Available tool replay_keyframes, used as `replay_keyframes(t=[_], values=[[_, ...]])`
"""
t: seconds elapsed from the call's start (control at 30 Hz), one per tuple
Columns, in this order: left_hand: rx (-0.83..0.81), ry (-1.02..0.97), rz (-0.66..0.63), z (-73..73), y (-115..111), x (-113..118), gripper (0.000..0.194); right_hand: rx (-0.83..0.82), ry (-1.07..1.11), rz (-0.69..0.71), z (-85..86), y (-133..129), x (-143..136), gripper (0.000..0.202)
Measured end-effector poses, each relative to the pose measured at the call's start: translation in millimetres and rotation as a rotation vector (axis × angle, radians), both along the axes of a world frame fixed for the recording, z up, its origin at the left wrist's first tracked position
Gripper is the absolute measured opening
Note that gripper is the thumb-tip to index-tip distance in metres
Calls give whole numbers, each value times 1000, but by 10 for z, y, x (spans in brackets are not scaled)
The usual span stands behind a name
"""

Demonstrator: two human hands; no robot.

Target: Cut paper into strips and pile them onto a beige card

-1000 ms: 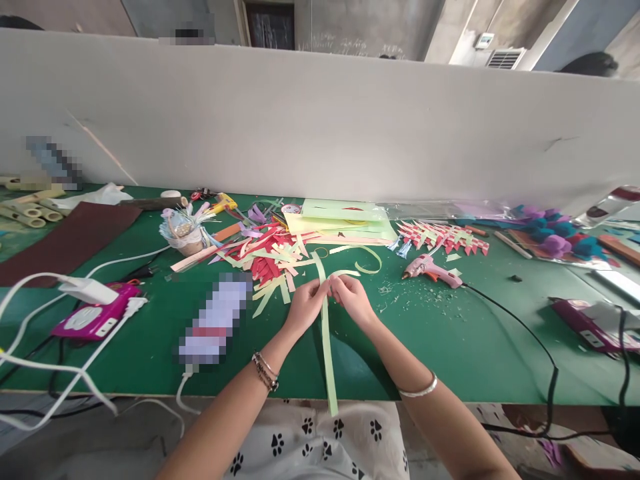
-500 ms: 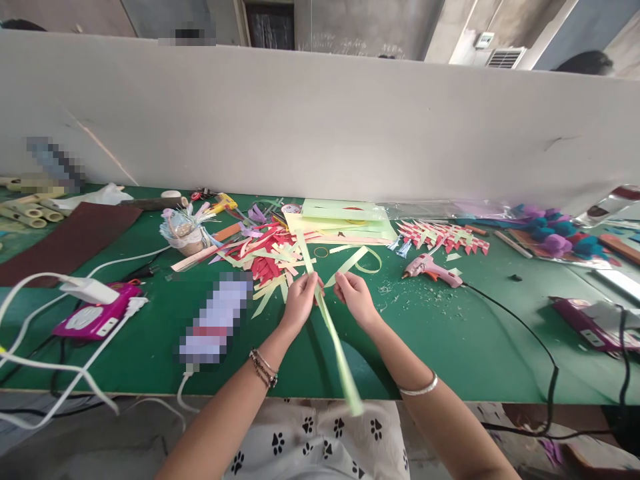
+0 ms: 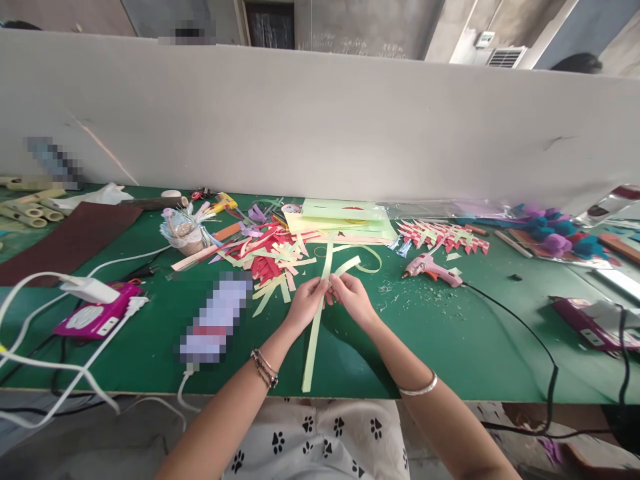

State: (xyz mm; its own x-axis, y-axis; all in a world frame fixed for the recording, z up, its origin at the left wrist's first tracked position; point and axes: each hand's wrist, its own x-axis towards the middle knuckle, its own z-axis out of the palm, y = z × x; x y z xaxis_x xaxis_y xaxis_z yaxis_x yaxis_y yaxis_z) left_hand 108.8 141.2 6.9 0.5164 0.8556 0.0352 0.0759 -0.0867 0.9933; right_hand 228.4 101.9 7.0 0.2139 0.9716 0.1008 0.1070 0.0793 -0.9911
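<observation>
While L hand (image 3: 306, 303) clamps grip on long green strip (image 3: 313, 341), R hand (image 3: 354, 299) pinches shorter pc (image 3: 349, 265); glue gun (image 3: 434, 270) approx 3 o'clock on counter (image 3: 450, 363).

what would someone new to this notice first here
Probably the bright heap of red and pale green scraps mid-table, just beyond the hands. Next, the left hand and right hand, meeting at a long pale strip. Then the pink glue gun lying to their right.
</observation>
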Motion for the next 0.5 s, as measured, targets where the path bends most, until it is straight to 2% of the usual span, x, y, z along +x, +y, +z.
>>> replay_keyframes(t=[0.17,0.33,0.5], values=[[1,-1,47,3,4,-8,40,16,-7,52,-5,2,-38,35],[-25,-4,116,0,24,-26,38,10,13,-60,5,2,-13,38],[-36,40,-44,61,-27,-11,40,38,75,-143,-17,20,29,39]])
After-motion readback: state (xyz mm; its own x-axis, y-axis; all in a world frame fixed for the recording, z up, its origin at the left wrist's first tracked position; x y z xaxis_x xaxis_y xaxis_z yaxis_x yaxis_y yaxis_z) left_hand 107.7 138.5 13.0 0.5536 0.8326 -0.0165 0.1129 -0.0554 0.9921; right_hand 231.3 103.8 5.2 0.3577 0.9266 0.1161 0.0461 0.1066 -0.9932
